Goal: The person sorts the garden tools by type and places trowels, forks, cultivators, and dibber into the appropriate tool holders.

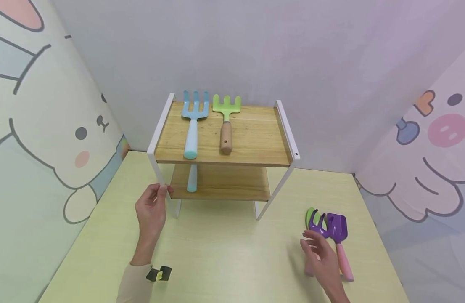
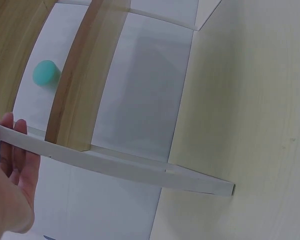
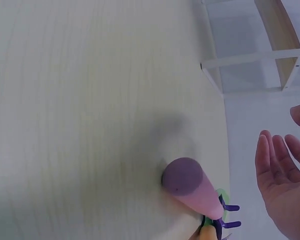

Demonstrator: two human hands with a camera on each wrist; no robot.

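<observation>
My left hand [image 1: 152, 210] pinches the white front leg of a two-tier wooden shelf rack [image 1: 255, 139], thumb and fingers on either side of the metal [image 2: 105, 165]. On the top board lie a light-blue hand fork [image 1: 191, 132] and a green hand fork with a wooden handle [image 1: 226, 134]. A light-blue handle [image 1: 192, 179] shows on the lower board; its head is hidden. Over the tools at the right hovers my right hand [image 1: 324, 261], fingers loosely bent, holding nothing. Below it are a purple hand fork [image 1: 318, 229] with a pink handle [image 3: 202, 197] and a purple shovel [image 1: 337, 229].
Part of a green tool head [image 1: 309, 216] shows behind the purple fork. The pale table [image 1: 217, 261] stretches in front of the rack. A grey wall [image 1: 232, 50] stands behind, with cartoon-printed panels [image 1: 47, 126] on both sides.
</observation>
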